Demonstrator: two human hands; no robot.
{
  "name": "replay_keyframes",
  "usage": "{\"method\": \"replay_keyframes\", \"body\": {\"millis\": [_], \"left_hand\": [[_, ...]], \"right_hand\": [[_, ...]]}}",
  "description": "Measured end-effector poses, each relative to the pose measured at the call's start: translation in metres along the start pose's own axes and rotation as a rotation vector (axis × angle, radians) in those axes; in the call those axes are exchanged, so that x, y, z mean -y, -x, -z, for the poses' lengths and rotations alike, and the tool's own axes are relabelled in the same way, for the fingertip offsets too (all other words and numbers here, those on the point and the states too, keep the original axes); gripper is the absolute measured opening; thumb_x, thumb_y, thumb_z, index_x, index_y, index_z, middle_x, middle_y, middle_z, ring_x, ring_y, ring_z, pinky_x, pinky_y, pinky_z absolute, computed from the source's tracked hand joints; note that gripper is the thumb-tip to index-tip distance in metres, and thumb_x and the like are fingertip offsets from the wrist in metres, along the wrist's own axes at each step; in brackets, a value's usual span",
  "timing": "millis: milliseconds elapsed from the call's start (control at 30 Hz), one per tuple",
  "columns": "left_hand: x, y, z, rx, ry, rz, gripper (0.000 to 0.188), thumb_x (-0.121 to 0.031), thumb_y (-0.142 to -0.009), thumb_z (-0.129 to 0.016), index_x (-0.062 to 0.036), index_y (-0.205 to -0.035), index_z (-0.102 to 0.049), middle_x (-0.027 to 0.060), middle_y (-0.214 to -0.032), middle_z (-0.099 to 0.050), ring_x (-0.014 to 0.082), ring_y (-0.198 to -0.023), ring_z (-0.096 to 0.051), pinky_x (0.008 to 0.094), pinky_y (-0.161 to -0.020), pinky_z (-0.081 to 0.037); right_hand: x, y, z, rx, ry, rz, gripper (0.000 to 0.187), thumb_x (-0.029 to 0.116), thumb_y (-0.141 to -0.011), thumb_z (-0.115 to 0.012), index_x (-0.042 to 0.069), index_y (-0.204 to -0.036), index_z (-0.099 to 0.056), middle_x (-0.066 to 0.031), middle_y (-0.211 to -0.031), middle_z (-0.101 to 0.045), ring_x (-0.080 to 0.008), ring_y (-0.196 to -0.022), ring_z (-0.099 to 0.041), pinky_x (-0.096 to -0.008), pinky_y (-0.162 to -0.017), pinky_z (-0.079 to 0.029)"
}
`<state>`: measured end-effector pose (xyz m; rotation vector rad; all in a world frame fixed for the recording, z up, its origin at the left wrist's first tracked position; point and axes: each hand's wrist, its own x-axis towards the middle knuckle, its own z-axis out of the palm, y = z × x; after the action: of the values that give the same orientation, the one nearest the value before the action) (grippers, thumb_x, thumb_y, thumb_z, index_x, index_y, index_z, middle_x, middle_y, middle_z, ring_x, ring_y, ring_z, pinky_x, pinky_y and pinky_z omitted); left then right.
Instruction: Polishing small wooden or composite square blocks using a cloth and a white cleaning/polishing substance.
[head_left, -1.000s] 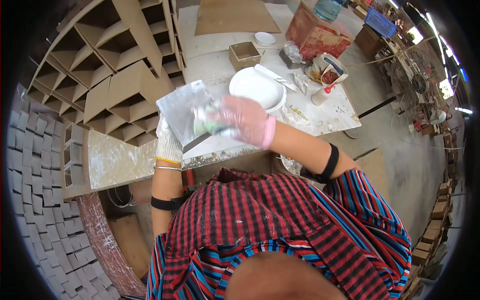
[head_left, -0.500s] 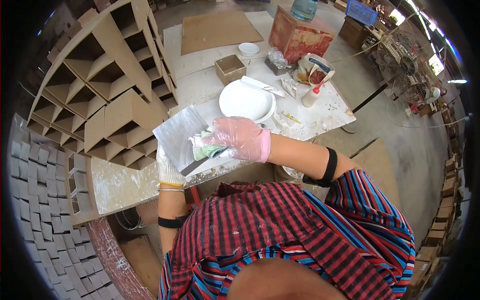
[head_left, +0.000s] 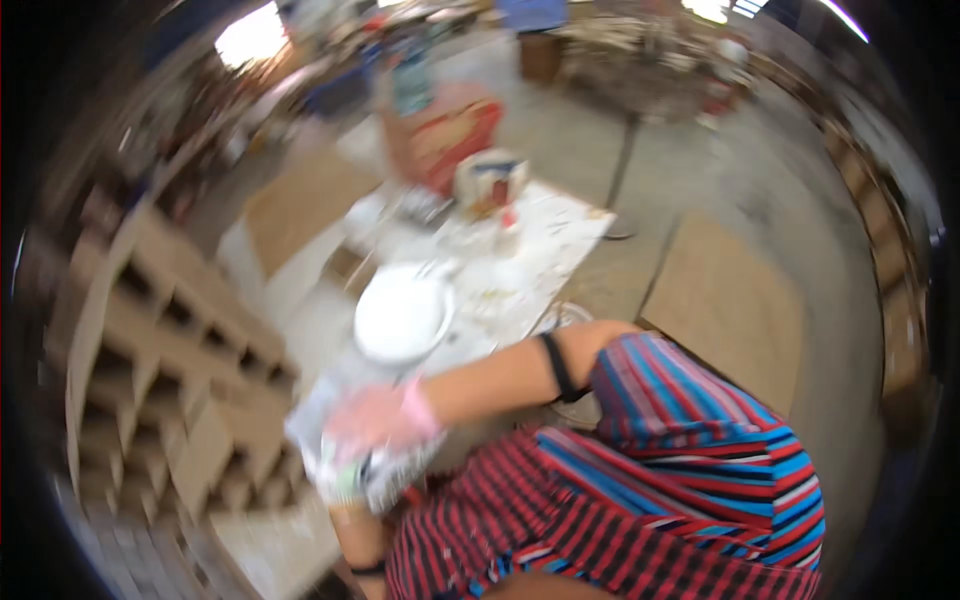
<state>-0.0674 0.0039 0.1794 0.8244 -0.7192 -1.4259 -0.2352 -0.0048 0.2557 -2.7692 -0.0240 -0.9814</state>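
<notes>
Motion blur smears the whole view. My right hand, in a thin pink glove, is closed on a crumpled green cloth, only partly visible below the fingers. Under it is a flat-faced, grey-white box-like piece, its outline unclear. My left hand, in a white knitted glove, grips this piece from beneath; most of its fingers are hidden. Just beyond my hands, a round white plate-like dish stands on the white worktable, with a pale flat tool across its far rim.
Stacked brown cardboard compartments rise at the left. On the table are a small brown box, a container, a red-capped bottle and a brown board. A red box carries a blue water jug.
The view has swung, shifting the table and dish left in the picture. My hands, still together at the grey-white piece, appear lower and further left. The picture has become blurred.
</notes>
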Motion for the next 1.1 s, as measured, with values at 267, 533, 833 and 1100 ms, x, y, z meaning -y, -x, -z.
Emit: {"method": "replay_keyframes", "body": {"millis": [267, 533, 833, 1100], "left_hand": [[0.032, -0.066, -0.066, 0.111, -0.165, 0.11, 0.042, -0.029, -0.094, -0.036, -0.006, -0.128, -0.043, 0.0133, -0.125, -0.049, 0.0272, -0.115, -0.047, 0.0408, -0.096, -0.041], [0.031, -0.072, -0.084, 0.147, -0.239, 0.142, 0.044, -0.033, -0.094, -0.037, -0.0067, -0.128, -0.043, 0.0126, -0.124, -0.05, 0.0272, -0.114, -0.049, 0.0404, -0.095, -0.042], [0.037, -0.071, -0.084, 0.188, -0.238, 0.165, 0.047, -0.038, -0.093, -0.038, -0.0074, -0.129, -0.043, 0.0118, -0.123, -0.052, 0.0271, -0.112, -0.05, 0.0399, -0.094, -0.043], [0.039, -0.048, -0.05, 0.215, 0.023, 0.222, 0.05, -0.042, -0.093, -0.039, -0.0081, -0.129, -0.043, 0.0111, -0.122, -0.053, 0.027, -0.111, -0.051, 0.0394, -0.093, -0.043]], "right_hand": [[-0.057, -0.012, 0.058, -0.297, -0.345, -0.365, 0.027, 0.015, -0.079, -0.063, 0.014, -0.105, -0.062, -0.0102, -0.095, -0.064, -0.0303, -0.083, -0.06, -0.0371, -0.068, -0.047], [-0.015, -0.012, 0.046, -0.142, -0.266, -0.129, 0.017, 0.015, -0.074, -0.062, 0.015, -0.091, -0.065, -0.0098, -0.082, -0.062, -0.0298, -0.079, -0.058, -0.0384, -0.067, -0.045], [-0.066, 0.029, 0.1, -0.628, -0.298, -0.556, 0.032, 0.016, -0.082, -0.061, 0.01, -0.113, -0.059, -0.011, -0.107, -0.061, -0.0263, -0.097, -0.058, -0.0343, -0.085, -0.045], [-0.029, 0.045, 0.14, -0.549, -0.204, -0.522, 0.038, 0.003, -0.08, -0.061, 0.006, -0.117, -0.056, -0.0057, -0.119, -0.059, -0.014, -0.107, -0.055, -0.0278, -0.094, -0.041]]}}
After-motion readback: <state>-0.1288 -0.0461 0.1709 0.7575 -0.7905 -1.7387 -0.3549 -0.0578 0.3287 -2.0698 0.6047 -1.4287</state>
